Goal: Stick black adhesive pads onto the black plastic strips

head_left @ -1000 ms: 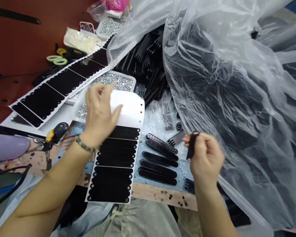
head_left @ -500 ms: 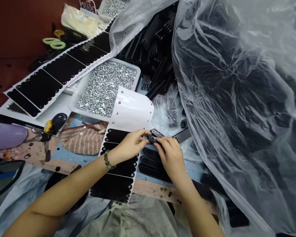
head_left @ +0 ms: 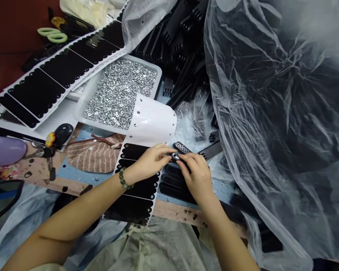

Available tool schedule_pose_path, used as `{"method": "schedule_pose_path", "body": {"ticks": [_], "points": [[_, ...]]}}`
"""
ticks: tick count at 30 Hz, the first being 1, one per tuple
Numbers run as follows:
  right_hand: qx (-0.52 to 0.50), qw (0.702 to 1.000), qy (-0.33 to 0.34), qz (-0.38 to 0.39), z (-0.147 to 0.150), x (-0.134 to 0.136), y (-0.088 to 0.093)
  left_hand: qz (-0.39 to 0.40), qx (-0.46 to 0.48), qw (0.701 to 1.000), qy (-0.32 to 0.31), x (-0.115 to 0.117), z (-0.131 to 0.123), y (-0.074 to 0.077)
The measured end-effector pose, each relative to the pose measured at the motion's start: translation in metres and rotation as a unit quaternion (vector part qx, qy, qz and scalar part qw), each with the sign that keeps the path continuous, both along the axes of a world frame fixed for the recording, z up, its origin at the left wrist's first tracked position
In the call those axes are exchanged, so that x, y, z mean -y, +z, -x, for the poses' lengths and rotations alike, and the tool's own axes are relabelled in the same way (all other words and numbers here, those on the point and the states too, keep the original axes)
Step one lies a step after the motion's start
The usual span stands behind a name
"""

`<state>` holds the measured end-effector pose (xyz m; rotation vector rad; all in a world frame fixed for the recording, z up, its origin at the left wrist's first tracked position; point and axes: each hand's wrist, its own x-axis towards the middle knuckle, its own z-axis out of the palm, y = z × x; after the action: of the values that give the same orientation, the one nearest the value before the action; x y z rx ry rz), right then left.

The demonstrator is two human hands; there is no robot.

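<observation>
In the middle of the head view, my left hand [head_left: 149, 161] and my right hand [head_left: 197, 174] meet at a small black part with a shiny metal spot [head_left: 175, 155]. Both hands pinch it between thumb and fingers, one from each side. Just beyond the fingertips lies a black piece with a patterned metallic face [head_left: 182, 147]. Several long black pieces with rounded ends [head_left: 172, 180] lie side by side below my hands. A white backing sheet with black stickers [head_left: 135, 206] runs under my left wrist, its upper end curled up.
A white tray [head_left: 78, 113] full of small metal washers stands behind the sheet. Clear plastic sheeting [head_left: 260, 101] drapes over the right side, beside heaped black plastic parts [head_left: 176, 49]. A striped cloth pouch [head_left: 93, 157], keys [head_left: 48, 152] and green-handled scissors [head_left: 57, 37] are at left.
The camera view has shifted slightly. My hands stay pinched on the small black part, which has turned a little, so its shiny spot shows more plainly.
</observation>
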<state>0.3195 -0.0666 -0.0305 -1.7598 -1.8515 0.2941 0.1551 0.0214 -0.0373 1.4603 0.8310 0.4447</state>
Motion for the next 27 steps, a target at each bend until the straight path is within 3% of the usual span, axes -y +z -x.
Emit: {"method": "schedule_pose_path", "body": {"ticks": [14, 21, 27], "points": [[-0.002, 1.0, 0.009, -0.004, 0.0, 0.0024, 0.0002, 0.11, 0.001, 0.994, -0.01, -0.0005, -0.0004, -0.0026], [0.024, 1.0, 0.011, 0.006, 0.0014, 0.0027, -0.0016, 0.088, -0.013, 0.996, -0.012, 0.0003, -0.0011, 0.0007], [0.084, 0.996, 0.007, 0.028, 0.0028, 0.0044, 0.0069, -0.023, -0.038, 0.999, 0.004, 0.0036, -0.0054, 0.0]]}}
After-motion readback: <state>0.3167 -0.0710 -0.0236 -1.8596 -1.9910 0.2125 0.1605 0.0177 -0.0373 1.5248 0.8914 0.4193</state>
